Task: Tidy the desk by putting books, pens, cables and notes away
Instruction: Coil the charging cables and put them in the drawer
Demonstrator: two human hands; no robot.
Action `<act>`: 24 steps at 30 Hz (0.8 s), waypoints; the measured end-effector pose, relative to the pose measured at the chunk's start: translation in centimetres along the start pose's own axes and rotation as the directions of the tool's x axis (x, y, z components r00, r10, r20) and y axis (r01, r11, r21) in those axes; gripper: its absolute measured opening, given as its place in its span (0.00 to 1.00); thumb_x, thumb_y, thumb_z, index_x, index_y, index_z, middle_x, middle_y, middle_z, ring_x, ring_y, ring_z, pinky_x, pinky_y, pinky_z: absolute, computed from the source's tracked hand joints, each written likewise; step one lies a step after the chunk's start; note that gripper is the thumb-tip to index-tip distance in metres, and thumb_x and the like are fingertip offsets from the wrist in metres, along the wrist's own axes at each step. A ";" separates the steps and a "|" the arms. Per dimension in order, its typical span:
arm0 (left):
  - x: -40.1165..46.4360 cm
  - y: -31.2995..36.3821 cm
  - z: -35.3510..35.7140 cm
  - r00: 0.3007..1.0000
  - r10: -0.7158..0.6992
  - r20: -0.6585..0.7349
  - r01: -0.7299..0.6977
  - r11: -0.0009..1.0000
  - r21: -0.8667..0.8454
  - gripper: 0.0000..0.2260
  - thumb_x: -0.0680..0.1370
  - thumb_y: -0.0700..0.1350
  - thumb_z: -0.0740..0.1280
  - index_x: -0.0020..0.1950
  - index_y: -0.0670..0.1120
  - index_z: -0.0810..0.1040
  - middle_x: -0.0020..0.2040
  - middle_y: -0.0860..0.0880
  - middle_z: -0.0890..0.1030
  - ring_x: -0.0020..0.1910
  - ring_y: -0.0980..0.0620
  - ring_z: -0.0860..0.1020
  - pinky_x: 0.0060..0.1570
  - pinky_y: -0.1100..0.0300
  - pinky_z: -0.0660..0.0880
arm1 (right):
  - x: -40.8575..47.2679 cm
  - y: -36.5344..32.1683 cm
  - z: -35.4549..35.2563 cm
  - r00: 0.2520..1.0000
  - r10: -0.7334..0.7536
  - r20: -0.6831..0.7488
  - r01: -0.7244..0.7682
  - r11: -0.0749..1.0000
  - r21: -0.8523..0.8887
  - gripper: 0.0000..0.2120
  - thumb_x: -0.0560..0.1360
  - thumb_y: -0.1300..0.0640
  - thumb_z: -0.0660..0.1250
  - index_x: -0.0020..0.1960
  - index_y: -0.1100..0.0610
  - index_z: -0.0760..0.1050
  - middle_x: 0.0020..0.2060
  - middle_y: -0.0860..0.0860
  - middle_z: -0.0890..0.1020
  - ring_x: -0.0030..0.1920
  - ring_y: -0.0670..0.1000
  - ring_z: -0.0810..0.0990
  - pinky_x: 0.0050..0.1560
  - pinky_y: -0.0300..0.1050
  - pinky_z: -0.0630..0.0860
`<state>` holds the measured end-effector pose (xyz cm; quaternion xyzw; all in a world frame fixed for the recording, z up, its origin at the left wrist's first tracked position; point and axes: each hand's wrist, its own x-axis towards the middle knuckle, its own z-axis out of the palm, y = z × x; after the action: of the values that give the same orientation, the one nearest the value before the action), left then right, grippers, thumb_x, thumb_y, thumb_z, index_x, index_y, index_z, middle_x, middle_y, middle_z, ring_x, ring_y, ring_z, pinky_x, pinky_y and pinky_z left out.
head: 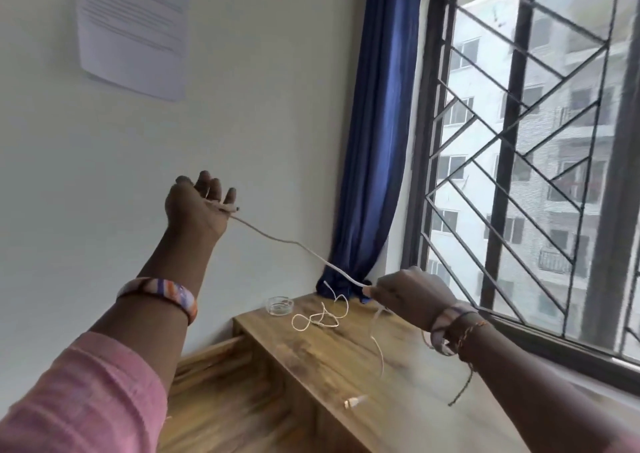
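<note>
I see the left hand [199,206] raised, pinching the cable [294,243]; the right hand [410,293] grips it above the worktop [332,359].

One view only, from a camera worn on the person's head. It stands close over the near end of the desk [346,355] and faces forward, tilted up rather than down, so the desk fills only the lower middle of the frame. Above and left of the desk the wall [242,106] takes most of the picture; above and right of it are the curtain [381,123] and the window [536,140]. Both forearms reach in from the bottom corners, over the desk. The wide lens bends the edges.
</note>
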<state>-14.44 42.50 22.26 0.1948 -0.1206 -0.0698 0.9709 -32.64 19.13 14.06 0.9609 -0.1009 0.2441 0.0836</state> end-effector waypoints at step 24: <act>0.9 4.0 -5.2 0.857 0.435 -0.277 -0.308 0.862 0.402 0.15 0.80 0.48 0.49 0.42 0.44 0.71 0.32 0.51 0.72 0.26 0.54 0.64 0.31 0.63 0.61 | -4.3 10.7 3.1 0.605 0.788 0.114 -0.584 0.342 0.736 0.10 0.75 0.69 0.59 0.40 0.69 0.77 0.21 0.53 0.72 0.23 0.52 0.70 0.21 0.39 0.68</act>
<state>-11.84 47.86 19.33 0.3432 0.0121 0.1806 0.9217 -37.42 8.83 10.45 0.7342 -0.3840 0.3985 -0.3933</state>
